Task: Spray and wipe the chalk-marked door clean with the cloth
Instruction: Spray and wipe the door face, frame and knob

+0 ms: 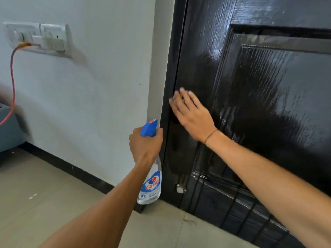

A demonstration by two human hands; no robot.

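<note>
Centre of frame: right hand (190, 115), fingers straight, pressing a mostly hidden cloth (176, 100) flat against the glossy black door (259, 104) near its left edge. Lower centre: left hand (145, 144) gripping the neck of a spray bottle (150, 185), hanging upright beside the door frame.

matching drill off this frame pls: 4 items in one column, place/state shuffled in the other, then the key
1. spray bottle
2. cloth
3. right hand
4. pink cord

A. flat on the black door, near its left edge
B. hangs from the wall switch plate
C. gripped at the neck by the left hand
D. barely showing under the fingers

Pairs: 1-C, 2-D, 3-A, 4-B
</note>
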